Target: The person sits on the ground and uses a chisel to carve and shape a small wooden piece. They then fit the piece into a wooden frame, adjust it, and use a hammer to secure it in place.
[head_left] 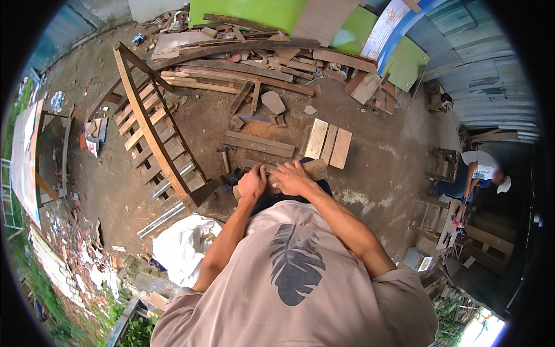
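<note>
A short brown wooden board (315, 169) lies across my lap. My left hand (252, 183) is closed over its left part, fingers curled on top. Close beside it, my right hand (292, 178) grips the board nearer the middle, and the right end sticks out past it. Whether a small item sits between the hands cannot be made out. A hammer (225, 161) rests on the ground ahead of my left hand. Beyond my hands lie flat planks (258, 144), and a low stand topped with pale slats (332, 144) is ahead to the right.
A wooden slatted frame (151, 124) leans at the left. Scrap timber (243, 66) is heaped at the back, before green panels (248, 13). A white sack (182, 246) lies by my left elbow. At the far right another person (478, 168) bends near wooden frames (442, 165).
</note>
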A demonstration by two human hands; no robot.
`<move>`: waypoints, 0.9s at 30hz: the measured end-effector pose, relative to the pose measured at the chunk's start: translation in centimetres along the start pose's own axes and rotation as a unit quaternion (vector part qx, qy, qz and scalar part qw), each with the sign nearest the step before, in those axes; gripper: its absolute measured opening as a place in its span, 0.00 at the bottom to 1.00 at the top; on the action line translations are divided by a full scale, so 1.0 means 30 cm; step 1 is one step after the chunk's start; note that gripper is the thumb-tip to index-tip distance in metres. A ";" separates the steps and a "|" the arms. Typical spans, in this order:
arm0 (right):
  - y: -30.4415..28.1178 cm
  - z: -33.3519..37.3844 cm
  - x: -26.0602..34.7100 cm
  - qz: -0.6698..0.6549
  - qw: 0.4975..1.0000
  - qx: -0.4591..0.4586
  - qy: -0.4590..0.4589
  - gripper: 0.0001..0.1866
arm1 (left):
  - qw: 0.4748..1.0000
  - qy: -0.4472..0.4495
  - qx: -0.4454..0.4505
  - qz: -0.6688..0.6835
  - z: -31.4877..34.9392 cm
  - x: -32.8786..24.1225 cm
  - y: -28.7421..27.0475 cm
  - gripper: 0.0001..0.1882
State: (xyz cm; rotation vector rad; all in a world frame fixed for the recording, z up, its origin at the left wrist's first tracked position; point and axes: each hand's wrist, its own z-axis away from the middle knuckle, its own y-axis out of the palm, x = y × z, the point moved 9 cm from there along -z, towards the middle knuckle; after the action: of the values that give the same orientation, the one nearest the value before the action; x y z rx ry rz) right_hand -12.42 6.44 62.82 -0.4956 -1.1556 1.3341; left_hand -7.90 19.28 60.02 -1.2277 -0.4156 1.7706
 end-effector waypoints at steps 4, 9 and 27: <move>-0.100 -0.078 0.031 0.050 0.997 -0.031 -0.049 0.26 | 0.991 -0.093 -0.018 0.098 -0.025 0.080 -0.030 0.28; -0.163 -0.213 0.022 -0.005 0.998 -0.018 -0.054 0.23 | 0.987 -0.104 -0.064 0.108 -0.054 0.074 -0.093 0.27; -0.029 -0.762 -0.454 -0.080 0.935 0.305 -0.162 0.15 | 0.918 -0.300 -0.190 0.177 -0.392 -0.061 0.259 0.26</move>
State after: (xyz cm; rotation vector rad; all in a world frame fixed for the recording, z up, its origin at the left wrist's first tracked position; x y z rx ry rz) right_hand 9.87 0.96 49.31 0.2734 -0.9444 1.5733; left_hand -1.32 11.18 50.37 -1.0308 -0.9784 2.4682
